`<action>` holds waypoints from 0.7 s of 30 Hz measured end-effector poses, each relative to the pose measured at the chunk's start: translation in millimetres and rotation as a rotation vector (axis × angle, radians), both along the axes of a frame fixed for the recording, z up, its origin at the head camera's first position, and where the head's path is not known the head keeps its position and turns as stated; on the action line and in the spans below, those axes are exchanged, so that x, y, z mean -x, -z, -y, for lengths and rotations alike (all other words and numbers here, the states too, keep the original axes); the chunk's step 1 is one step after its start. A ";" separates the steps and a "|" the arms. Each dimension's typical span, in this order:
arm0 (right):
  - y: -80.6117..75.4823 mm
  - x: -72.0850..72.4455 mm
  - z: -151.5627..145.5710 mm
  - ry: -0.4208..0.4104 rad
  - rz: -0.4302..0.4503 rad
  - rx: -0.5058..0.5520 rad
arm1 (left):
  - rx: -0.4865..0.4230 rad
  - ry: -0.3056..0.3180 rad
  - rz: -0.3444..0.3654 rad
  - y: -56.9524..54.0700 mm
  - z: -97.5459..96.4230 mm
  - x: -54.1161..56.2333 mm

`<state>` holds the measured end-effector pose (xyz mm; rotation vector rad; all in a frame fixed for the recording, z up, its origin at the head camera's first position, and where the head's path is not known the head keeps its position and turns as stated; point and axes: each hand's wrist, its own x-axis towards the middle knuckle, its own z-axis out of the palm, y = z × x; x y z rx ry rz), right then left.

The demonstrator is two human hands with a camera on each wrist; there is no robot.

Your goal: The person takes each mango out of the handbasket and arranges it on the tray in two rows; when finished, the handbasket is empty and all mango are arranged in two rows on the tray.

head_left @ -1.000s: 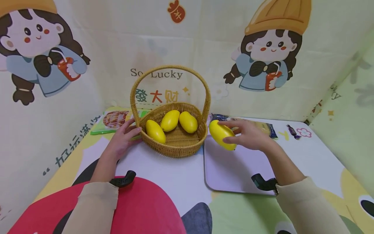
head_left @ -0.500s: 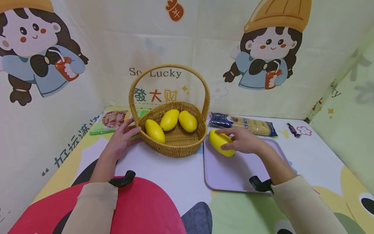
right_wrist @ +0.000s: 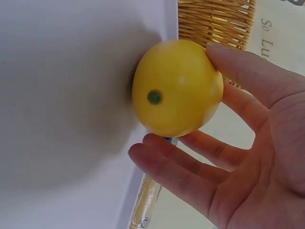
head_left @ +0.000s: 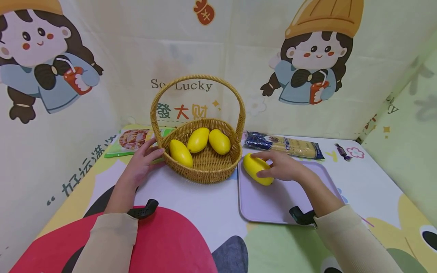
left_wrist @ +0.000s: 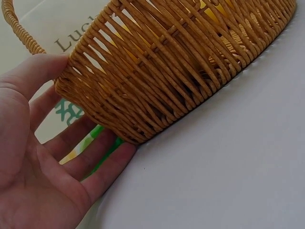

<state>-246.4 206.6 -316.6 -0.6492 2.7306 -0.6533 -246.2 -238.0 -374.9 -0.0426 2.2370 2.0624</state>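
In the head view my right hand (head_left: 285, 166) grips a yellow mango (head_left: 257, 169) at the left back of a lilac tray (head_left: 269, 222). The right wrist view shows the thumb on one side of that mango (right_wrist: 178, 90) and the fingers on the other, with its green stem spot toward the camera. My left hand (head_left: 143, 161) touches the left side of a wicker basket (head_left: 211, 176). From the left wrist, its thumb lies at the basket (left_wrist: 157, 71) rim and its fingers stretch along the side. Three yellow mangoes (head_left: 198, 140) lie in the basket.
Behind the tray lies a blue and yellow pasta packet (head_left: 286, 145), with a small dark-wrapped candy (head_left: 343, 152) to its right. A green food packet (head_left: 128, 142) sits behind the left hand. The basket's tall handle (head_left: 199, 77) arches up before the printed backdrop cloth.
The right hand has lowered the mango onto the tray, slightly toward me, and still holds it. The left hand stays at the basket.
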 end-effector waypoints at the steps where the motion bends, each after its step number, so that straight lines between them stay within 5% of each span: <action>1: -0.2 -0.5 0.2 0.000 -0.005 -0.001 | -0.001 0.000 0.000 -0.1 0.0 0.1; 21: -4.4 -7.1 6.1 0.008 0.019 -0.004 | 0.002 -0.006 0.003 -1.2 -0.3 -0.5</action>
